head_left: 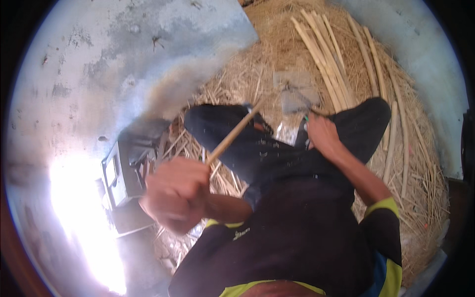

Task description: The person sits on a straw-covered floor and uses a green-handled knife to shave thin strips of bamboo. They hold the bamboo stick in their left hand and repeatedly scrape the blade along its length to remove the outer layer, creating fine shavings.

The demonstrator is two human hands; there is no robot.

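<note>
Black shirt [302, 218] with yellow-green trim sits right under us, and up close we've got the left hand [178, 193], curled into a tight fist, a bit blurry, around the near end of a thin tan stick [232, 136]. That stick slants away from us and to the right, over the dark trousers [363, 126] of the bent legs. A little farther out, the right hand [321, 131] is by the right thigh, fingers curled in; we spot a bit of green [306, 118] at its fingertips but honestly can't tell what it's gripping. Past that we see a grey slab [300, 100] on straw-like litter [277, 34], then a bunch of long pale poles [321, 54], and a patchy grey-white wall [99, 64] off to the left.
</note>
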